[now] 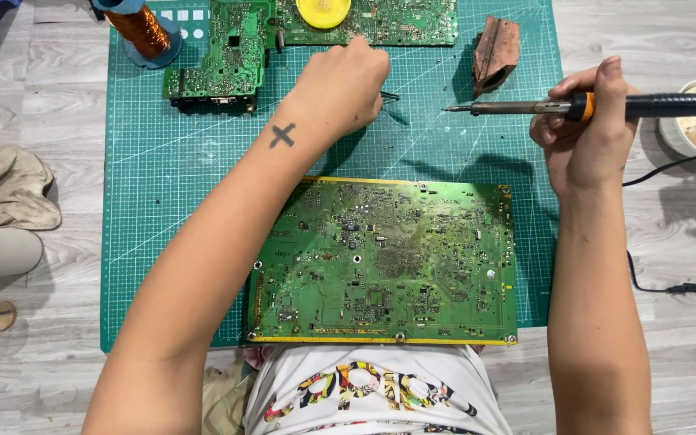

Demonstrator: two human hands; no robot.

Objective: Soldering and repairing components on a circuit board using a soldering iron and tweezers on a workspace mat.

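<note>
Big green circuit board [384, 262] lay nearest, flat on the green cutting mat [163, 201], its long axis left-right and near edge overhanging the mat toward the lap. Right hand [586, 133] fingers were wrapped tight on the soldering iron [598, 105], held level just past the board's far right corner, long axis left-right, tip pointing left, with open mat under it. Left hand [340, 84] was curled over thin tweezers [389, 97] poking right, pinch hidden so can't tell, open mat between hands; smaller boards [227, 56], wire spool [140, 31] and brown holder [495, 52] lined the far edge.
</note>
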